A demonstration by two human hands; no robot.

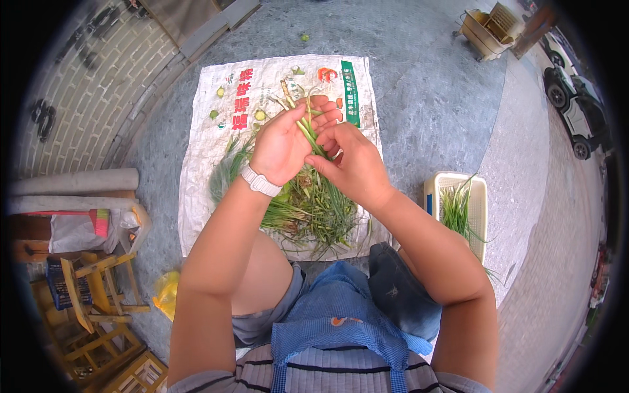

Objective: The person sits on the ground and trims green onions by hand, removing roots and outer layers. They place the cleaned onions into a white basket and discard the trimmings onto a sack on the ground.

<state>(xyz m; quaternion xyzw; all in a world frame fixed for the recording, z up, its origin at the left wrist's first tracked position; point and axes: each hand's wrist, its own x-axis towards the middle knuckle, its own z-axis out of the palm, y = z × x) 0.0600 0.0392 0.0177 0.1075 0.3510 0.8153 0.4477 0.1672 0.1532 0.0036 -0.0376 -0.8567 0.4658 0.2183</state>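
The blue-grey floor [419, 98] carries everything here, and on it lies a large white woven sack [196, 177], spread flat as a ground sheet with red and green printing. A loose heap of greens [321, 219] covers the nearer part of the sack, a mix of thin stalks, leaves and trimmings.

To the right of the sack, directly on the floor, stands a rectangular cream basket [482, 216] holding long green stalks [455, 204]; some of their tips hang over its rim. Farther off at the upper right is a beige bin [481, 36] with a slatted piece [504, 23] at its top; whether that sits inside or just leans there, I cannot tell. A yellow plastic bag [167, 293] lies near the person's left knee, its contents unclear. On the left part of the sack, touching the heap, a clear plastic bag [225, 173] has green showing at it.

The left hand [282, 144], palm turned up, pins a few green-and-white stalks [305, 128] under its thumb. The right hand [354, 157], fingers curled, pinches the same stalks lower down. They are held above the sack, over the heap's far edge. Small green pieces [260, 115] lie scattered beyond.
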